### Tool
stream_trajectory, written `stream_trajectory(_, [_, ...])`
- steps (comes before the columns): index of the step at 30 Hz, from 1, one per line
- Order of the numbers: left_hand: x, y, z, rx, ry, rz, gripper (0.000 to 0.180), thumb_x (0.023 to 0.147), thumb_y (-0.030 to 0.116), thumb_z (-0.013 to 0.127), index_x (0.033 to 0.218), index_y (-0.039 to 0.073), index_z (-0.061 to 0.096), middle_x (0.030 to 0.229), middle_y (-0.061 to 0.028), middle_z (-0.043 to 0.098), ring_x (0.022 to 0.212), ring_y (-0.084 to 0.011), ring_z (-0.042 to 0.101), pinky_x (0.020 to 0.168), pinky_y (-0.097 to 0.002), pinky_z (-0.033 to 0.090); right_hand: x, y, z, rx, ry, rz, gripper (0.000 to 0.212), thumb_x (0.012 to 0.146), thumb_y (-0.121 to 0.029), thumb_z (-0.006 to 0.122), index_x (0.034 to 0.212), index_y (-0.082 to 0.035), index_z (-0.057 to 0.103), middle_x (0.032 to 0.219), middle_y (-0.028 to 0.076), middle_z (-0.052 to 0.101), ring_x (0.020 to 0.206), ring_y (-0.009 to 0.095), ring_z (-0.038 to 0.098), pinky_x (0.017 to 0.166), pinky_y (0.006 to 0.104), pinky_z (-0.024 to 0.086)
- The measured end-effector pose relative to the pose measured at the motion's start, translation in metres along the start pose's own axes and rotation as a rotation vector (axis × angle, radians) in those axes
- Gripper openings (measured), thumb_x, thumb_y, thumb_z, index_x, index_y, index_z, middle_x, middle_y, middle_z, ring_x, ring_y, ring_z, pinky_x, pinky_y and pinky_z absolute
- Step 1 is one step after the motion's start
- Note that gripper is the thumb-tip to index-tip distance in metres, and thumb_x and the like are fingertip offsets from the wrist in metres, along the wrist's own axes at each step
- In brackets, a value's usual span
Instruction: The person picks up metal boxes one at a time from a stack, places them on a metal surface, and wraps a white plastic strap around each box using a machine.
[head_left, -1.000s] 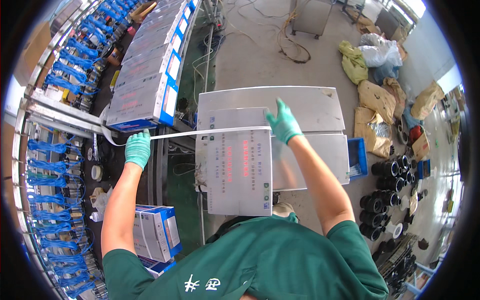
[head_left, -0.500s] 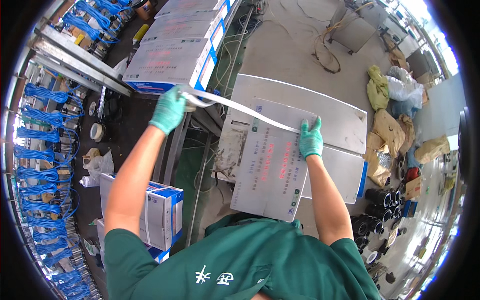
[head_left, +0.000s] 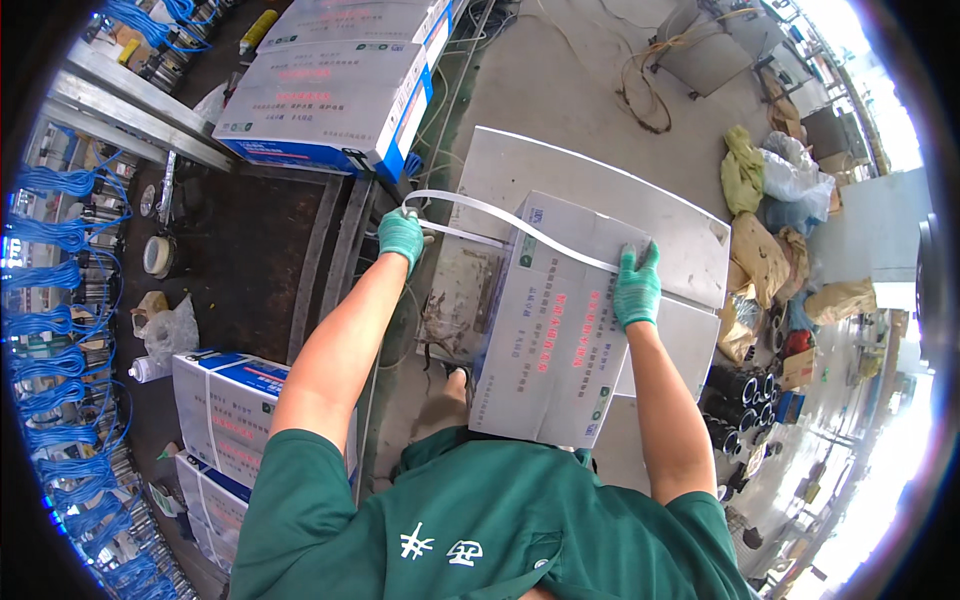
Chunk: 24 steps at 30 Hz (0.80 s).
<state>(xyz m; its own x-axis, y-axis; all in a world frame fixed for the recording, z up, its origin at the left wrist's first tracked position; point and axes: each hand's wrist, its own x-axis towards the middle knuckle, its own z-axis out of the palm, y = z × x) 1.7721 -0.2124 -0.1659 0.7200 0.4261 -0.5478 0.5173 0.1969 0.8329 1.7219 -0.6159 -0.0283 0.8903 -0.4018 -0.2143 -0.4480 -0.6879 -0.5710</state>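
In front of me a grey-white carton [head_left: 545, 330] with red and dark print lies on a grey metal strapping table [head_left: 590, 185]. A white packing strap [head_left: 500, 218] loops over its top, and a second length of it runs lower, toward the carton's left side. My left hand [head_left: 402, 238], in a green glove, is closed on the strap's loop left of the carton. My right hand [head_left: 637, 288], gloved the same, lies on the carton's right part with thumb and fingers stretched out. The strap reaches that palm, and whether it passes beneath is hidden.
More cartons [head_left: 320, 95] stand in a row at upper left. Strapped cartons [head_left: 225, 410] are stacked at lower left, beside a dark bench [head_left: 240, 240] with a tape roll [head_left: 158, 256]. Blue cable coils [head_left: 60, 370] line the far left. Sacks [head_left: 765, 250] and black rings [head_left: 735, 385] lie right.
My left hand has come down and toward the carton with the strap, which now forms a wider loop. The carton's left side shows more. My right hand stays on the carton.
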Motion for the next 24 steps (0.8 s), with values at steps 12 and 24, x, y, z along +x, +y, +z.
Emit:
stream_trajectory(12, [0.027,-0.077,0.041,0.439,-0.041,0.413,0.020,0.101,0.018,0.062,0.106,0.002,0.073,0.095,-0.0269,0.073,0.093,-0.0463,0.070,0.080,-0.0534,0.055,0.001,0.002,0.001,-0.006,0.025,-0.022,0.071,0.109,-0.049,0.049,0.165,-0.010,0.027,0.145,0.028,0.062,0.131,0.046,0.061,0.109,0.0476,0.049])
stream_trajectory(24, [-0.037,-0.013,0.043,0.749,-0.064,0.628,0.022,0.101,0.016,0.062,0.115,0.003,0.072,0.096,-0.0284,0.072,0.094,-0.0487,0.068,0.080,-0.0554,0.054,0.005,0.008,0.001,0.073,-0.015,-0.001,0.067,0.112,-0.048,0.043,0.165,-0.010,0.028,0.151,0.026,0.058,0.134,0.045,0.059,0.110,0.0459,0.048])
